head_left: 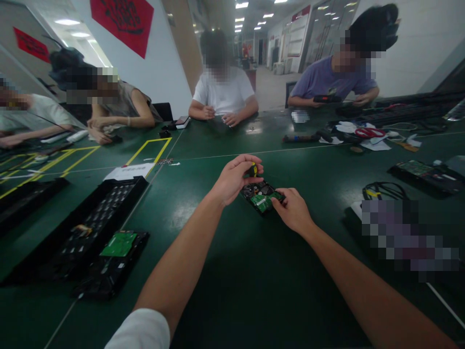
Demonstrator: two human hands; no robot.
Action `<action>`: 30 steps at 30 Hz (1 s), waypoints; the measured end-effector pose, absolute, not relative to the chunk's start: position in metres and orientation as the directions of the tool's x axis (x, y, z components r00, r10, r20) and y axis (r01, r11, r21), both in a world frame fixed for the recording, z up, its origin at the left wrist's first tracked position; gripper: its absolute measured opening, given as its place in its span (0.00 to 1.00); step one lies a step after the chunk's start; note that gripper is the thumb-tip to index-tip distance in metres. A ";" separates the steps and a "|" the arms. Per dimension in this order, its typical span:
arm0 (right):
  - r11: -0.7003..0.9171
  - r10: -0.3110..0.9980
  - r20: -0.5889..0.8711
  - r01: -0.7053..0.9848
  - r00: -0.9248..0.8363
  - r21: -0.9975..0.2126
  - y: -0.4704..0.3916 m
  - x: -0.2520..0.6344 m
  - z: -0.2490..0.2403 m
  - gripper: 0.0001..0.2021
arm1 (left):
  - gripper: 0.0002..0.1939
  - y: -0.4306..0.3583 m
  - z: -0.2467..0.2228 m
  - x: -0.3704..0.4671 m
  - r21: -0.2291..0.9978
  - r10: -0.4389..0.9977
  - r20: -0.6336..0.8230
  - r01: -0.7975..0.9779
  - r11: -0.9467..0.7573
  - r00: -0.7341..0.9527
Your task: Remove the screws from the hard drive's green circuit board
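A flat black rectangular hard-drive-like unit [267, 206] is located over the middle of the dark green table [218, 291], well in from the far edge. A green printed circuit board is carried on the nearer part of its face; a pale label-like patch is seen on the board, and dark metallic parts are exposed on the farther part. Whether the unit rests on the tabletop cannot be told.

The unit's right side is clamped between the thumb and fingers of the right hand [293, 209]. A short yellow-and-black tool [253, 169] is pinched between the thumb and fingers of the left hand [236, 180], above the unit's far portion. The tool's tip is hidden.

Units with green boards are counted as three: the one in hand, one black unit [118, 244] toward the table's left side, and one black unit [417, 169] toward its right side. Two long black trays [140, 186] are placed at the left; one white paper sheet [131, 170] is laid at the far end of the nearer tray. One looped black cable [385, 190] is placed at the right. Four co-workers [224, 97] are seated beyond the held unit, along the far side.
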State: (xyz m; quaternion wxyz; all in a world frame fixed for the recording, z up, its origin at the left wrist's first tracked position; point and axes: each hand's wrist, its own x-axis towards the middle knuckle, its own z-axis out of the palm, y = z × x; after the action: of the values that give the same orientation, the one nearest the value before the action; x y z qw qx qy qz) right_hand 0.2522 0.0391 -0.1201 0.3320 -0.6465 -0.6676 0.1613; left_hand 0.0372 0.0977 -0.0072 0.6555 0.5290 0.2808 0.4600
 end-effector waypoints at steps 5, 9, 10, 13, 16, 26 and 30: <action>0.123 0.969 0.241 0.746 0.052 -0.655 0.039 0.252 -0.120 0.19 | 0.06 0.096 -0.007 0.038 0.955 0.894 0.129 -0.298 0.005 0.428; 0.126 0.968 0.245 0.740 0.054 -0.661 0.039 0.252 -0.123 0.19 | 0.07 0.095 -0.006 0.037 0.973 0.916 0.142 -0.225 -0.059 0.374; 0.130 0.968 0.247 0.742 0.050 -0.658 0.039 0.252 -0.123 0.19 | 0.07 0.094 -0.006 0.037 0.976 0.923 0.146 -0.204 -0.075 0.355; 0.138 0.964 0.261 0.749 0.048 -0.649 0.040 0.252 -0.124 0.18 | 0.08 0.094 -0.006 0.037 0.982 0.929 0.154 -0.156 -0.106 0.336; 0.140 0.961 0.270 0.748 0.054 -0.648 0.041 0.252 -0.124 0.18 | 0.09 0.095 -0.006 0.037 0.982 0.914 0.147 -0.169 -0.088 0.379; 0.117 0.971 0.234 0.745 0.055 -0.657 0.040 0.253 -0.123 0.19 | 0.06 0.096 -0.007 0.036 0.965 0.909 0.095 -0.263 0.016 0.406; 0.110 0.971 0.230 0.745 0.060 -0.658 0.040 0.253 -0.122 0.18 | 0.09 0.097 -0.005 0.033 0.974 0.912 0.130 -0.221 -0.044 0.390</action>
State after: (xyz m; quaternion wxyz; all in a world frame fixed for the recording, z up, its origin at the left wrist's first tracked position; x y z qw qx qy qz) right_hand 0.2528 0.0403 -0.1223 0.3364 -0.6455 -0.6647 0.1685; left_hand 0.0331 0.0969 -0.0053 0.6183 0.5590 0.3090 0.4580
